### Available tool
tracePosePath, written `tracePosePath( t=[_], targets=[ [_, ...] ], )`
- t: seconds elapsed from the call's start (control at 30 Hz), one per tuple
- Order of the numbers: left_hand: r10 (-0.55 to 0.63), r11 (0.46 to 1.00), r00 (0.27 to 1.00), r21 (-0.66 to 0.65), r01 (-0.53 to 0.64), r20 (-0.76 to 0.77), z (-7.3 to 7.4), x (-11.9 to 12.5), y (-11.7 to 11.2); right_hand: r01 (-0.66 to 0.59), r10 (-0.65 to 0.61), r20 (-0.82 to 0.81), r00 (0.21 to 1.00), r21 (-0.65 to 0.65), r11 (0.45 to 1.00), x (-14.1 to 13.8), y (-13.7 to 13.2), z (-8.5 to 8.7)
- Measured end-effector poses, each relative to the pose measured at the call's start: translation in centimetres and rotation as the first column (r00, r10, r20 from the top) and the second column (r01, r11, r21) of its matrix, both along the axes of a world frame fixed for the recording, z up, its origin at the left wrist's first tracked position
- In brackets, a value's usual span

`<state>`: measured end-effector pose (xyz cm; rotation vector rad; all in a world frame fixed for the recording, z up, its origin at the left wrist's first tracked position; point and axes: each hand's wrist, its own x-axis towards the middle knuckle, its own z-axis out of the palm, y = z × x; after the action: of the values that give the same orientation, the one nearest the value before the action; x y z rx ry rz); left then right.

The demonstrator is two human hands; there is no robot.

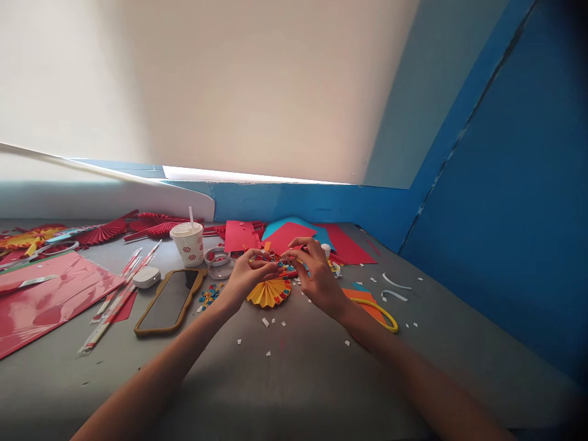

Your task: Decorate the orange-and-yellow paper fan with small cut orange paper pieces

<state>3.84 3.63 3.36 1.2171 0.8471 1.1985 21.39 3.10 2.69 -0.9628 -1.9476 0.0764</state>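
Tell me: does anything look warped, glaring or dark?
In the head view, a bright strip of light sits above the blue wall, the wide lens bends the scene, and the right edge darkens; the left hand and right hand look fairly sharp.

Between my left hand [245,278] and right hand [316,275], the fingers mostly hide a small multicoloured paper piece [275,264]; I can't quite tell its shape, or whether either hand grips it. The tiny blue-and-yellow paper scraps [210,294] are too small to read from here, and a red-and-yellow pleated paper fan [27,239] runs off the left edge.
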Motion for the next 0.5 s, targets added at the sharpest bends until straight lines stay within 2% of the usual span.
tracePosePath(
  t=[0.1,0.2,0.37,0.5],
  targets=[
    [0.011,1.000,1.000,-0.013,-0.011,0.007,-0.2,0.0,0.2,-0.013,0.006,-0.098,0.995,-0.070,0.997,0.2,0.2,0.3],
    [0.022,1.000,1.000,-0.018,-0.021,0.015,-0.3,-0.1,0.3,-0.060,0.022,-0.194,0.981,-0.194,0.979,0.6,0.5,0.7],
    [0.014,0.999,1.000,-0.034,-0.013,0.028,-0.4,-0.2,0.4,-0.236,0.104,-0.297,0.949,-0.451,0.861,0.9,0.4,1.2],
    [-0.004,0.999,0.999,-0.051,0.007,0.053,-0.5,-0.2,0.5,-0.293,0.104,-0.361,0.927,-0.524,0.800,0.7,0.0,1.3]
  ],
)
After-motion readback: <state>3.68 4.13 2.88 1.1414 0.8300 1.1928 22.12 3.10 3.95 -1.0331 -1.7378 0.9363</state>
